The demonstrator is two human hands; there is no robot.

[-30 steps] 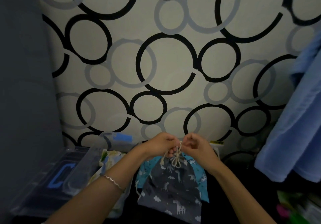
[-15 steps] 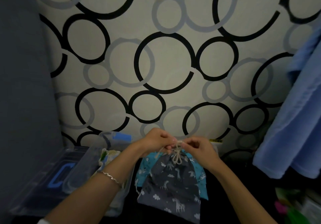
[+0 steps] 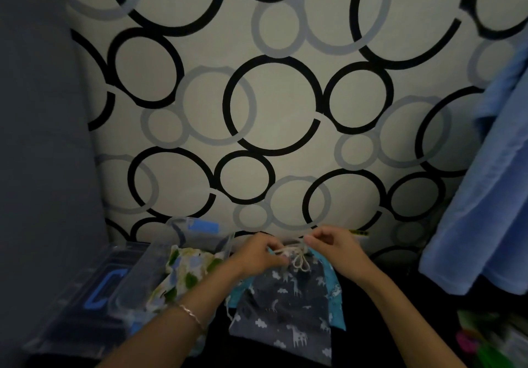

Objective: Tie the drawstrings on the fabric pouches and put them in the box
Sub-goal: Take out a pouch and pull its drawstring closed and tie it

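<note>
The grey animal-print pouch (image 3: 285, 302) lies flat just below the fingers of both hands, its gathered neck right under them. Its cream drawstring (image 3: 298, 259) is knotted there. The left hand (image 3: 257, 256) pinches one strand between curled fingers (image 3: 281, 259), and the right hand (image 3: 334, 249) pinches the other end with thumb and forefinger pressed together. A teal pouch (image 3: 335, 285) peeks from underneath. To the left of the left fingers, a clear box (image 3: 137, 279) holds a green-spotted pouch (image 3: 185, 270). A blue cloth (image 3: 485, 196) hangs well right.
</note>
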